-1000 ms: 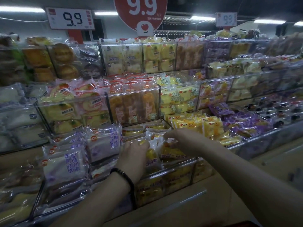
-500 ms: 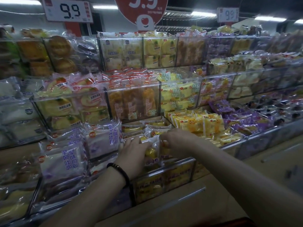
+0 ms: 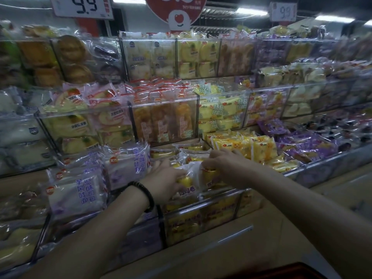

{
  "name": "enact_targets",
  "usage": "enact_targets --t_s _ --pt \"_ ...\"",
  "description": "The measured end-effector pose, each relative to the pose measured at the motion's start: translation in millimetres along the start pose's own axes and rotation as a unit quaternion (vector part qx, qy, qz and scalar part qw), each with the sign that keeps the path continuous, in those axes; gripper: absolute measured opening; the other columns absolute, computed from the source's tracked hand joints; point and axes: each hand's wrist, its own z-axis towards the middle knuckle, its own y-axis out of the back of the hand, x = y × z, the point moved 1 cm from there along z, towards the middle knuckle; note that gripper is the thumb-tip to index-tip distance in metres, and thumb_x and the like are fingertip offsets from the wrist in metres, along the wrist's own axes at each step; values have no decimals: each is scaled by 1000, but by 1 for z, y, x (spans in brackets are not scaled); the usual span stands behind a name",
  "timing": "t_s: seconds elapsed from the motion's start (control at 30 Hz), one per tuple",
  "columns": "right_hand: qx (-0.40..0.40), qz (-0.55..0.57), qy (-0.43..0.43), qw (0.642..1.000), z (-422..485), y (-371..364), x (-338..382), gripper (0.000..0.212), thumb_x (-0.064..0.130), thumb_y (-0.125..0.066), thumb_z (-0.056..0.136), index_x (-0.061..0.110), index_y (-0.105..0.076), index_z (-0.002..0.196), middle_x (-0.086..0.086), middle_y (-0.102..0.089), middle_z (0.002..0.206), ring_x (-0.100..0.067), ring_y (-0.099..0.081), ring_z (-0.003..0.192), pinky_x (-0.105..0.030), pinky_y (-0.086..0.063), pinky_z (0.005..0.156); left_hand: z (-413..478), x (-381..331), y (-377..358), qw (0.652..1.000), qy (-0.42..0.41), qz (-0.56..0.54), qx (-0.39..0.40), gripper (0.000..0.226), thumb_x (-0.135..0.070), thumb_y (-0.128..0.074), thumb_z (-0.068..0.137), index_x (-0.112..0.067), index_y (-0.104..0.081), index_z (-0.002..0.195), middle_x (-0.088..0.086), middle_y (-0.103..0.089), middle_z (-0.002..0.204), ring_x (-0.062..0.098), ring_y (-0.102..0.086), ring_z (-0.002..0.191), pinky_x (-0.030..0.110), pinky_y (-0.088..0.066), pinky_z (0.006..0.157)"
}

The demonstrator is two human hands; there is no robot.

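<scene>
Left hand point(image 3: 164, 179) grips one yellow bun packet point(image 3: 186, 181); right hand point(image 3: 226, 166), close beside, pinches a second packet point(image 3: 209, 173). Both in clear front bin point(image 3: 185, 226). Three price signs point(image 3: 80, 7) overhead; tiered shop shelving.

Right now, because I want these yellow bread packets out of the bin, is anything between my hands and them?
Nothing visible. The left hand grips one yellow bread packet, and the right hand pinches the neighbouring packet. The clear bin is open on top; only its front wall stands low before them.
</scene>
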Motion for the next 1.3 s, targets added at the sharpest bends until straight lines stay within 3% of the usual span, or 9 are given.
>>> enact_targets --t_s 0.1,0.23,0.43,0.57,0.67,0.83,0.93,1.1,1.3 --pt "10 5 11 1000 -1 -4 -2 50 27 -65 100 43 -49 144 8 -47 142 -21 -36 141 -54 -27 116 3 -1 -2 999 -15 41 10 43 -51 -52 103 -45 -47 146 3 -41 132 28 -34 129 55 -33 113" --pt "-25 53 19 998 -4 -20 0 78 19 -61 102 46 -18 161 12 -31 166 -16 -18 156 -49 -18 123 -2 -1 -12 995 -40 90 -21 38 -52 -41 107 -35 -42 140 1 -35 128 25 -32 124 50 -30 110" --pt "-12 162 24 986 -14 -22 -15 38 25 -62 101 50 -41 121 25 -45 133 -5 -34 130 -41 -31 117 -1 5 -20 996 -56 54 -46 49 -56 -27 107 -37 -21 152 -3 -32 147 24 -29 138 55 -23 118" --pt "-1 117 53 992 -8 -27 -11 36 26 -55 105 40 -44 136 17 -41 153 -7 -19 149 -47 -9 125 -4 4 -21 994 -65 64 -62 43 -58 -26 107 -41 -26 146 -4 -39 138 22 -35 132 50 -30 112" --pt "-2 55 50 997 -10 -29 -8 39 36 -47 108 41 -38 145 13 -35 157 -16 -10 156 -54 -5 126 -7 3 -24 992 -63 49 -102 41 -59 -30 106 -43 -32 143 -7 -39 133 19 -35 126 45 -30 110" --pt "-36 -40 -21 998 -19 -21 3 71 52 -62 97 41 -25 157 -2 -20 156 -29 -14 146 -55 -19 119 -17 3 -23 985 -58 -3 -160 39 -59 -48 102 -46 -47 138 -11 -39 127 13 -35 122 38 -29 108" --pt "-64 32 -70 995 -29 -10 5 93 51 -69 92 34 -14 164 -3 -26 152 -26 -25 140 -47 -29 118 -24 1 -19 984 -42 1 -171 46 -60 -52 99 -48 -47 143 -11 -44 129 14 -37 126 40 -28 111" --pt "-148 74 -86 983 -45 -11 13 56 41 -73 91 34 -52 143 6 -47 136 -18 -42 129 -34 -46 103 -35 -14 -16 970 -31 11 -241 45 -54 -58 96 -46 -50 139 -15 -49 132 14 -41 127 41 -34 109" --pt "-135 78 -84 984 -52 -36 24 63 33 -67 96 37 -42 153 9 -44 148 -14 -38 138 -34 -46 110 -31 -31 -36 972 9 -3 -234 47 -38 -66 98 -49 -46 139 -12 -47 131 15 -42 127 39 -38 109"
